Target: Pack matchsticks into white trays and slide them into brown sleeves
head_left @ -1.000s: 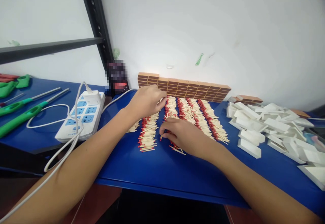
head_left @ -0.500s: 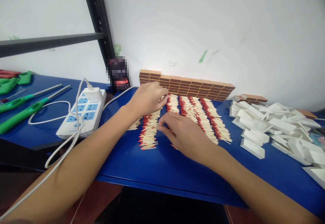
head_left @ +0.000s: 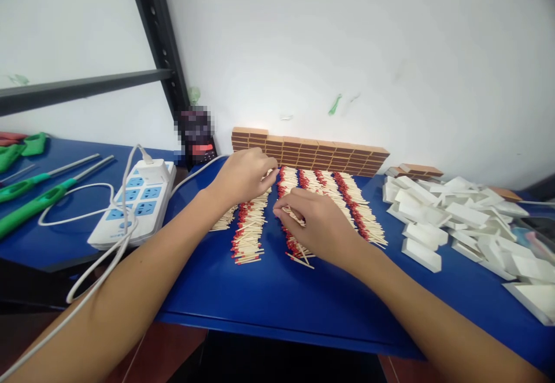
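Note:
Rows of loose matches with red heads and pale sticks lie on the blue tabletop. My left hand hovers over the far end of the left rows, its fingers curled and thumb close to the index finger. Lower and to the right, my right hand covers part of the middle rows, thumb and fingertips pinched together. Whether either pinch holds a match is too small to make out. Behind the matches runs a stacked wall of brown-sided matchboxes.
White empty box trays are heaped on the right, with a few matchbox sleeves behind them. A power strip with a white cable stands left, close to my left forearm. Green-handled tools lie farther left. A black rack post rises behind.
The whole view has shifted slightly, so things sit further left and lower. My right hand has drawn back a little from the left row, uncovering match ends below it; its thumb and fingertips have come closer together.

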The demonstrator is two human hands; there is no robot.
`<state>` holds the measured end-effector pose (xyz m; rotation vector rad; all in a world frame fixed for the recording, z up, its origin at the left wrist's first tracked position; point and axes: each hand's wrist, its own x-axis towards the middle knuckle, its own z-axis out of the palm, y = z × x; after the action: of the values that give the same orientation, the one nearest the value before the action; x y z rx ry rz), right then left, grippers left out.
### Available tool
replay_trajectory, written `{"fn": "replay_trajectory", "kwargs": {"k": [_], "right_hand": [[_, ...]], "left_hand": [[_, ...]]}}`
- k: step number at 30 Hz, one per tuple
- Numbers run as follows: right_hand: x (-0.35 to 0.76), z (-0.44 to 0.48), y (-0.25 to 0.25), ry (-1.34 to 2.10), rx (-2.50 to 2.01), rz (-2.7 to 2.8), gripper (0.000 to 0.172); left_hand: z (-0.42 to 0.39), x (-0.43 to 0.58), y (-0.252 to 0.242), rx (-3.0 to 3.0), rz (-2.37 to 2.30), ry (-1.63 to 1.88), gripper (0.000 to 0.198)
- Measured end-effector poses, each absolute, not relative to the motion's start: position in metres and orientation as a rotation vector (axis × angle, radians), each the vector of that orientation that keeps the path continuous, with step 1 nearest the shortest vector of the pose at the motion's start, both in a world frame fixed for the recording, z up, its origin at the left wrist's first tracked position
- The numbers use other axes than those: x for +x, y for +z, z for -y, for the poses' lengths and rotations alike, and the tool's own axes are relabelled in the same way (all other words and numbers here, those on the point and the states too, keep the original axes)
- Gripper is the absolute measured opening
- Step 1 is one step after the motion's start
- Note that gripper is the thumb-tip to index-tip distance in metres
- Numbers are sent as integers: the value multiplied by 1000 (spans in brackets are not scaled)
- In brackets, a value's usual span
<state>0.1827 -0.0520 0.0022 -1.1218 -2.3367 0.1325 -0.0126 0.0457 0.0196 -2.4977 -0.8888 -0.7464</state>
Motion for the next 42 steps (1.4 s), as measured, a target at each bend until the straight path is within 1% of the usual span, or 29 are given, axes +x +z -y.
{"fn": "replay_trajectory", "kwargs": {"k": [4, 5, 7, 9, 11, 14, 17, 22, 25, 30, 36, 40, 42], "right_hand": [[177, 60, -2, 128, -1023, 2445, 20], [175, 62, -3, 88, -993, 2499, 20], [177, 59, 0, -43, -951, 2560, 22], [189, 45, 11, -182, -957, 2508, 25], [215, 22, 29, -254, -1028, 2376, 26], [271, -16, 60, -254, -1239, 2225, 19], [324, -39, 75, -339, -1444, 2019, 19], [372, -35, 51, -339, -1560, 1796, 23], [395, -25, 39, -349, -1680, 1766, 22], [451, -4, 52, -343, -2077, 1556, 23], [495, 15, 48, -257, -2309, 1448, 22], [499, -4, 45, -238, -2394, 1365, 30], [498, -24, 45, -198, -2432, 1330, 41]], "left_hand": [[-47, -15, 20, -2493, 879, -748, 21], [-47, -16, 20, -2481, 860, -773, 19], [-48, -18, 21, -2465, 843, -826, 21], [-50, -20, 20, -2431, 843, -882, 22], [-52, -22, 20, -2402, 838, -912, 22], [-56, -23, 18, -2433, 811, -890, 19], [-57, -25, 17, -2455, 895, -838, 20], [-56, -27, 17, -2439, 1066, -788, 34], [-54, -27, 18, -2449, 1080, -775, 36], [-54, -23, 19, -2505, 1050, -740, 39], [-55, -21, 15, -2583, 1052, -660, 43], [-54, -21, 14, -2583, 1030, -642, 42], [-54, -23, 15, -2568, 1019, -652, 41]]}}
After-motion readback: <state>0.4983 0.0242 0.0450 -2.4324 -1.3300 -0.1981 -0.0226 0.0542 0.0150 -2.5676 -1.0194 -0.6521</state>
